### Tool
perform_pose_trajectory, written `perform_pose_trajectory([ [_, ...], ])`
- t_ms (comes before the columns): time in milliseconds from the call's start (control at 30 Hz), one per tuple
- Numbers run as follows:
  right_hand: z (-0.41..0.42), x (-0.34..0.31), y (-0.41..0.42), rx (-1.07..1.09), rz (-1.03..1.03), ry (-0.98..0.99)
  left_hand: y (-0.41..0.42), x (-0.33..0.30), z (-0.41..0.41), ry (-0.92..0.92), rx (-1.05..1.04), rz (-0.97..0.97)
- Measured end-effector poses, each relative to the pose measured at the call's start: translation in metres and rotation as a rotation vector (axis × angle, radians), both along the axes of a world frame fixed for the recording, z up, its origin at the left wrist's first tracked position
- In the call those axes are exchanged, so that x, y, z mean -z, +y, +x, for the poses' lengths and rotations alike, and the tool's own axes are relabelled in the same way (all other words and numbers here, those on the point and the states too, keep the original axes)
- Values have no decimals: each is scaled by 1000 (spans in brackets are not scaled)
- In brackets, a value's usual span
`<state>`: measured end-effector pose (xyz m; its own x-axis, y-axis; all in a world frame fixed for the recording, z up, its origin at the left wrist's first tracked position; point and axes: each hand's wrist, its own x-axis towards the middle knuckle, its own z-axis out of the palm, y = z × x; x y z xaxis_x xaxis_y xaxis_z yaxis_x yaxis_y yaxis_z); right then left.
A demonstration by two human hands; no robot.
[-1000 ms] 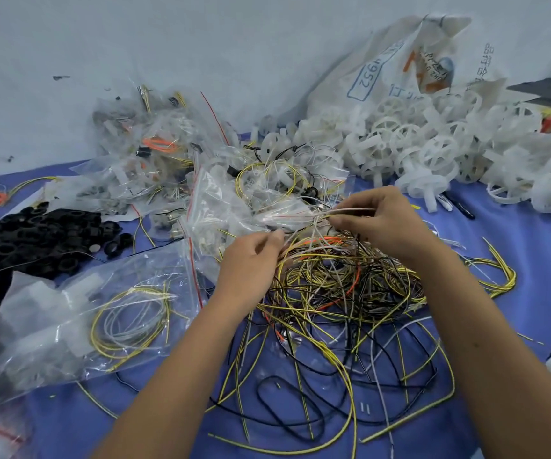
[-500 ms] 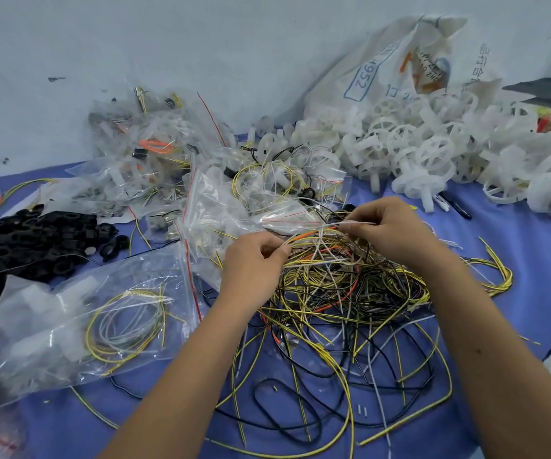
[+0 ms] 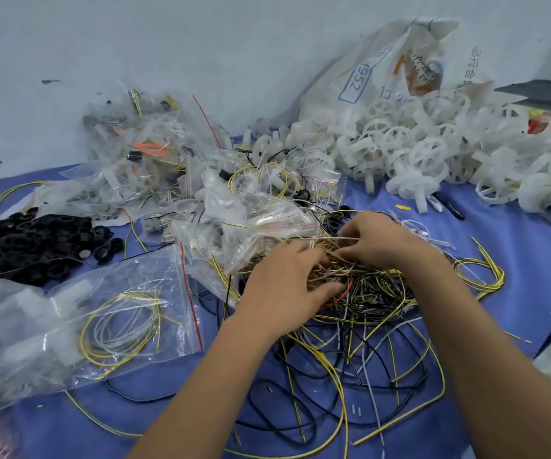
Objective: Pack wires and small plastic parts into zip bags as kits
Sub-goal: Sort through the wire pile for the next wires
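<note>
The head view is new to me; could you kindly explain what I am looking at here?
There is no machine: the camera sits on a person's head and looks down at their two bare hands. On the blue table cover lies a tangle of wires, yellow, black and white. The left hand rests on the tangle with fingers spread, while the right hand pinches thin pale wires. To the left lie a zip bag holding coiled wire, and black rings. Behind are filled bags and white plastic wheels.

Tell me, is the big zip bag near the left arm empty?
No: the zip bag holds coiled yellow and white wires plus a white plastic part.
</note>
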<state>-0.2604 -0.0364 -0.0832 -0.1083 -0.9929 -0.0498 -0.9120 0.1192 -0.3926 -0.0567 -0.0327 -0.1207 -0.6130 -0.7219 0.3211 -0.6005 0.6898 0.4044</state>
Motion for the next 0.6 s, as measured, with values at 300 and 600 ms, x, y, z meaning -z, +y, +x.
perform_pose_trajectory([
  [300,-21,13,4,330,-278,-35,-4,13,22,183,16,168],
  [600,-25,-6,20,269,-555,-121,-18,21,33,348,-349,38],
])
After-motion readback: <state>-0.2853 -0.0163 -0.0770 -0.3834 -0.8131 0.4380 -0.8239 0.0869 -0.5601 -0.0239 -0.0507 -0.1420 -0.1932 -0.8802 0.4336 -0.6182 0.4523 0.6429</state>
